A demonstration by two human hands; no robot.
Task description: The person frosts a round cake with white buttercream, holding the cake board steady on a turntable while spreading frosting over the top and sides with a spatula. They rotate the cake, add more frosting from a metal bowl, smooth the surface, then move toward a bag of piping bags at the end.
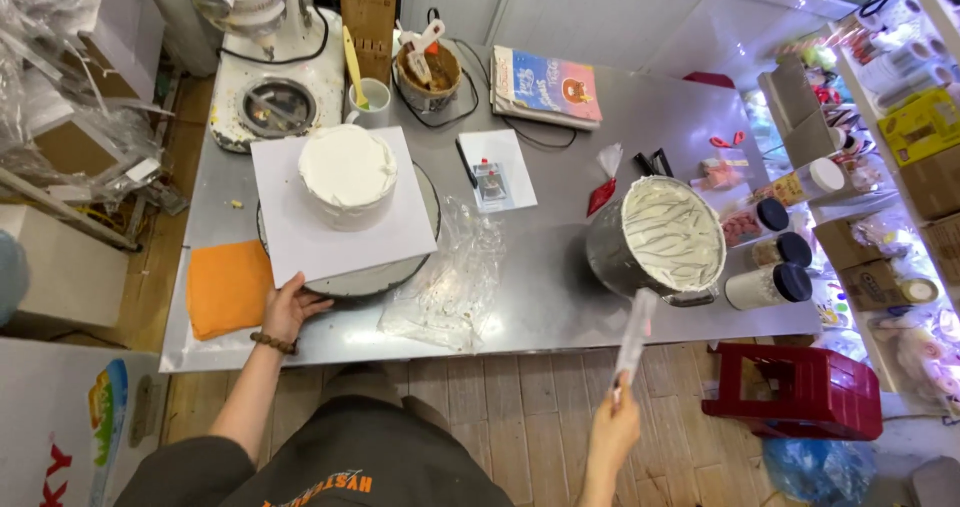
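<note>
Wooden floorboards run beneath a long stainless-steel worktop (540, 297) in a cluttered baking room. Nearest the camera, the right hand (612, 432) is clenched round the handle of a long flat metal palette knife (634, 335), blade raised toward the rim of a round steel mixing bowl of white cream (668, 237); the blade looks coated, though blur prevents certainty. The left hand (290, 309) rests half open, fingers curled on the near edge of a round grey turntable (368, 279). On that turntable lies a square white board (335, 217) carrying a round cake covered in white cream (347, 172), centred and upright. An orange cloth (228, 287) lies just left of the left hand; crumpled clear plastic film (450, 277) lies between turntable and bowl. Judgement: the coating stage is in hand, with the cake already covered. The next move calls for loading or cleaning the blade at the bowl, then a steady left hand to rotate the turntable. Farther back stands a white stand mixer (265, 27).
</note>
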